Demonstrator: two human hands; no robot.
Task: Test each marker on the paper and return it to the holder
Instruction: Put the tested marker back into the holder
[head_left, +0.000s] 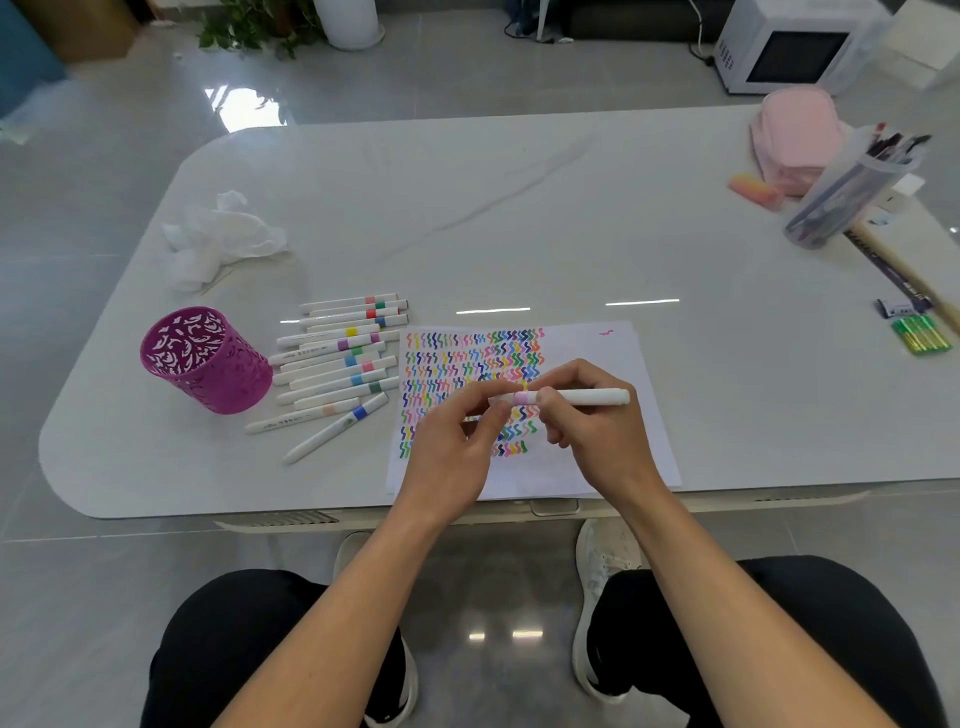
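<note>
Knees (249, 649) in black trousers sit lowest, cut off by the frame edge. Above them, both hands hold one white marker (582, 397) level over the paper (613, 353). The left hand (457, 441) pinches its left end, hiding tip or cap; the right hand (597, 436) has its fingers gripping the barrel beside the pink band. Some squiggles are covered. The purple holder (205, 358) stands left of the loose markers (337, 358) on the table (519, 208).

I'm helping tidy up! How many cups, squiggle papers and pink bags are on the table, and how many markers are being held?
Cups: 2, the purple holder and the clear pen cup
Squiggle paper: 1
Pink bag: 1
Held marker: 1
Total: 5
</note>
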